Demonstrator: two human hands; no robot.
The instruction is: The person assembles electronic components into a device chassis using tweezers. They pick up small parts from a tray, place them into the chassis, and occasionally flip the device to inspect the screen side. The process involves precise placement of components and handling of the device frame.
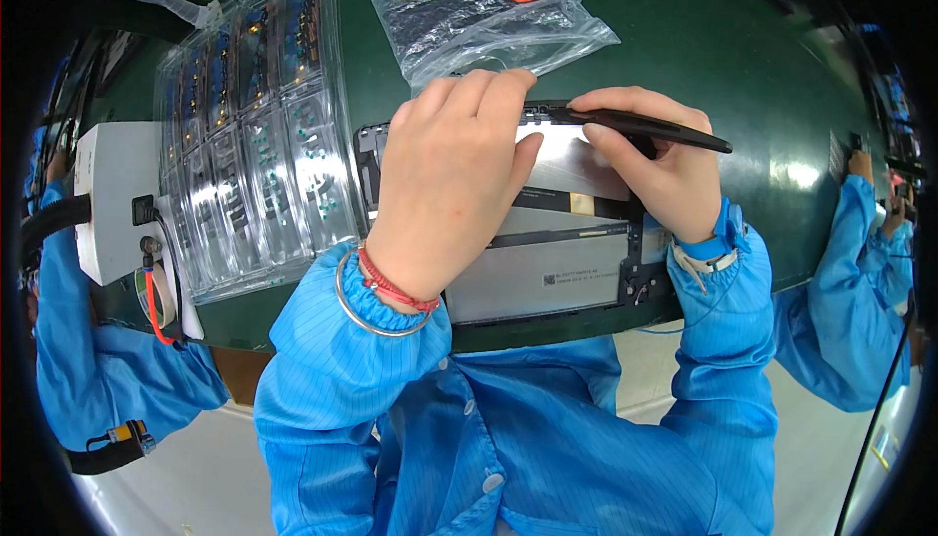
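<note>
An opened flat device [547, 272] with a silver inner panel and black frame lies on the green table [703, 38] in front of me. My left hand [454, 174] rests palm down on its upper left part, fingertips at the top edge. My right hand [660, 160] grips black tweezers [655, 128], whose thin tips point right, and presses at the device's top edge. Both wrists come out of blue sleeves; the left wears a red cord and a metal bangle.
A clear plastic tray [254, 135] with several small parts lies to the left. Beside it stands a white box [112, 194] with cables. A clear bag [479, 8] with a white label and orange sticker lies behind. Other people in blue sleeves [855, 282] work at both sides.
</note>
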